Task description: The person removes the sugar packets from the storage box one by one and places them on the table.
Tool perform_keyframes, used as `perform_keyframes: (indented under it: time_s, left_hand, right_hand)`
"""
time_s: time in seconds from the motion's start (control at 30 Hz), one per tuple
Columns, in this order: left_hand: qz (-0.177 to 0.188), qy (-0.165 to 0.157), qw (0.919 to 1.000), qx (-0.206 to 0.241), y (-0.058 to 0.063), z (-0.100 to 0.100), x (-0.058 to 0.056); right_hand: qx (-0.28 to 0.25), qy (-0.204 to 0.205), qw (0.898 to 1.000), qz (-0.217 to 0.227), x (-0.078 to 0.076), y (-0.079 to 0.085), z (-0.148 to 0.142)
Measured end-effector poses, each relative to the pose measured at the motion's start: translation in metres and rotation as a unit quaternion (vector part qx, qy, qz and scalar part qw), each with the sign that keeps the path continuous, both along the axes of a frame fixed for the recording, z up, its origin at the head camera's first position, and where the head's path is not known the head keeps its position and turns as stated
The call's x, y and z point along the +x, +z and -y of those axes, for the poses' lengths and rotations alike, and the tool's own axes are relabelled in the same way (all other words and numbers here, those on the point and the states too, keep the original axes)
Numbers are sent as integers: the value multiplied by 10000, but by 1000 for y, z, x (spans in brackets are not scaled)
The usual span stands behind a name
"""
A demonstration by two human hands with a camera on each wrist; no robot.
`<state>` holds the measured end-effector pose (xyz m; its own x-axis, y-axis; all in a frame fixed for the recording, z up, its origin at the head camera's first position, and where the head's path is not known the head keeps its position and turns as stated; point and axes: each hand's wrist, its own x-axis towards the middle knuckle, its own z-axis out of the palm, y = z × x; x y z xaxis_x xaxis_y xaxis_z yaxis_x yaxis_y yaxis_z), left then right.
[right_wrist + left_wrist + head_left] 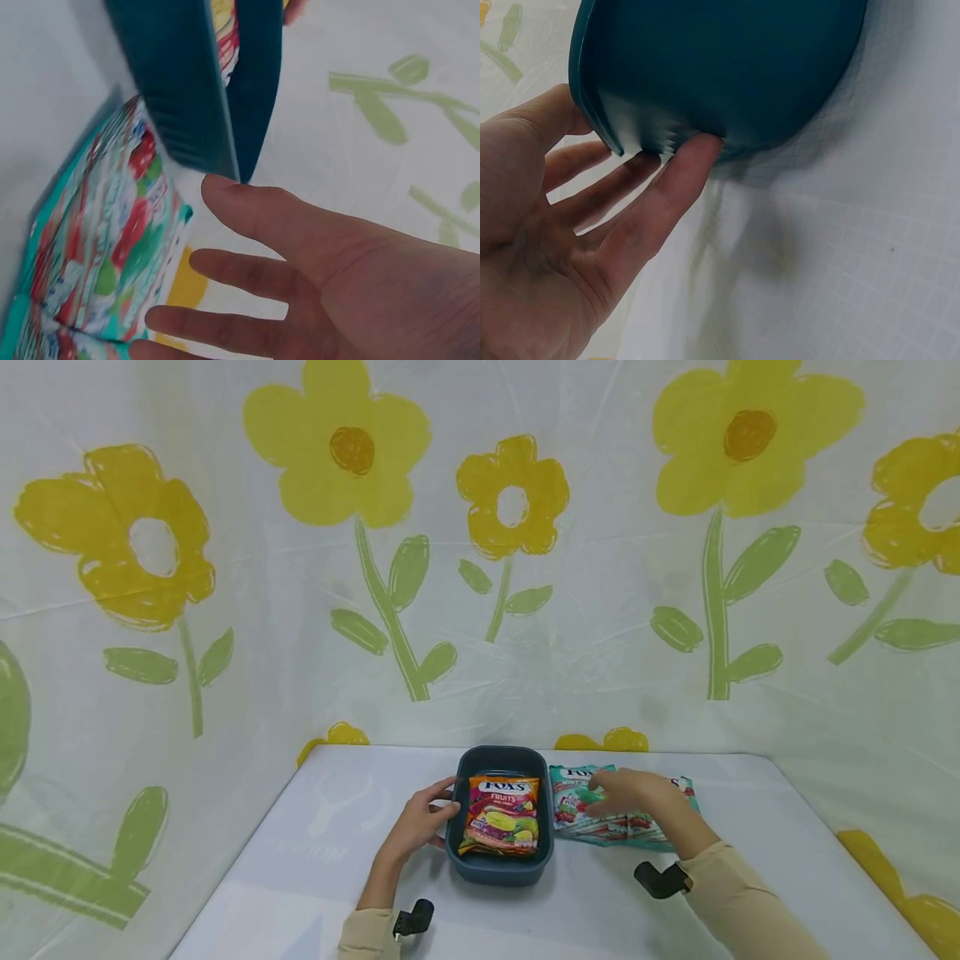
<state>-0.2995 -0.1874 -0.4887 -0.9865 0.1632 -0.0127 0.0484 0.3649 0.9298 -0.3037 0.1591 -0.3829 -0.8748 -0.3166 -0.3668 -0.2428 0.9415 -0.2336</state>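
Observation:
A dark blue-green plastic bin (498, 871) holds orange and red FOX'S Fruits candy bags (501, 820), which look stacked. At the bin's left side my left hand (411, 825) grips its wall, thumb at the rim and fingers against the outside, as the left wrist view of the bin (727, 67) also shows. My right hand (637, 795) hovers over teal FOX'S mint candy bags (573, 822) on the right of the bin. Its fingers are spread and hold nothing; in the right wrist view a mint candy bag (112, 240) lies beyond the fingertips.
Everything stands on a white table (330, 860) with a flower-printed cloth wall (600, 677) behind and at the sides. Each sleeved wrist carries a small black camera, the left camera (414, 918) and the right camera (662, 880).

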Motion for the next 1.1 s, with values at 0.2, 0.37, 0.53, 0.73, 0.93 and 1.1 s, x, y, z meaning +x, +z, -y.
perform_keyframes:
  time_s: [0.2,0.37,0.53,0.73,0.93,1.1]
  left_hand:
    - [-36,-18,10000,-29,1,0,-2]
    - [-15,-12,9999,-106,0,0,0]
    - [-34,-40,9999,-87,-1,1,0]
    - [-52,-44,9999,-113,0,1,-1]
    - [-67,-86,9999,-99,-2,0,-2]
    - [-79,-64,9999,-93,-3,0,-1]
  right_hand:
    - [-13,-21,10000,-27,-2,5,12]
    - [58,-55,10000,-57,0,11,22]
    - [133,-55,9998,-152,-2,14,33]
    - [157,-84,9996,-232,-4,15,48]
    - [254,-236,9983,-477,-5,16,62]
    - [253,-131,9979,-587,-2,19,75]
